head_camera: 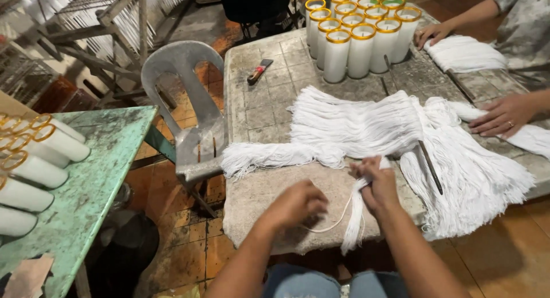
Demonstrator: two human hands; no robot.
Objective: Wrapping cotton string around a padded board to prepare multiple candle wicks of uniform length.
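My right hand grips a small bundle of white wick strings that hangs over the table's front edge. My left hand is closed on a single white string that loops across to the bundle. Both hands rest above a beige cloth spread at the front of the grey tiled table. Just beyond lies a big heap of white strings.
Tall white glass candles with gold rims stand at the table's far side. A knife and a thin metal rod lie there. Another person's hands press on strings at right. A grey plastic chair and a green table stand left.
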